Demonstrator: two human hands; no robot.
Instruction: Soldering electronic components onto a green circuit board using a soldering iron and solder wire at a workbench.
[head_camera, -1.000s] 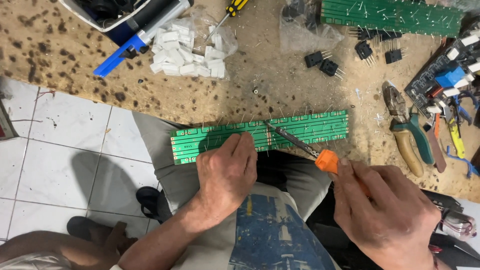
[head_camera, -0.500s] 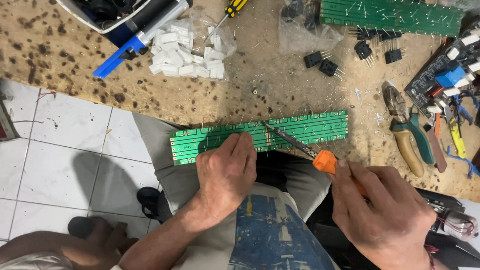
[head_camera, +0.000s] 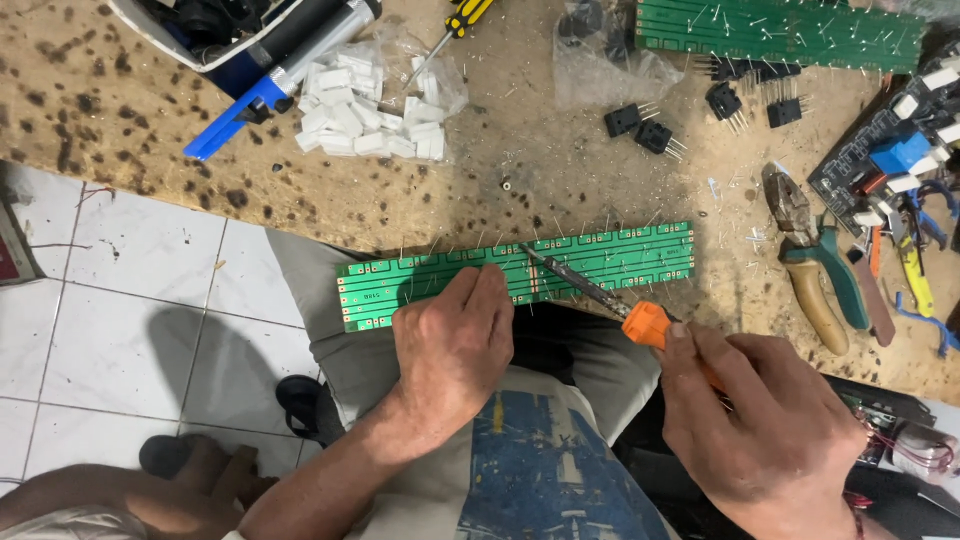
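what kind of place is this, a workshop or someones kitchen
Most likely a small electronics repair or assembly workshop. The right hand works a soldering iron on a long green circuit board steadied by the left hand, on a scorched wooden bench with pliers.

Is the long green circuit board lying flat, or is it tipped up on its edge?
Flat. The green circuit board shows its whole broad face, half on the workbench; the left hand presses it, the right hand touches a soldering iron to it.
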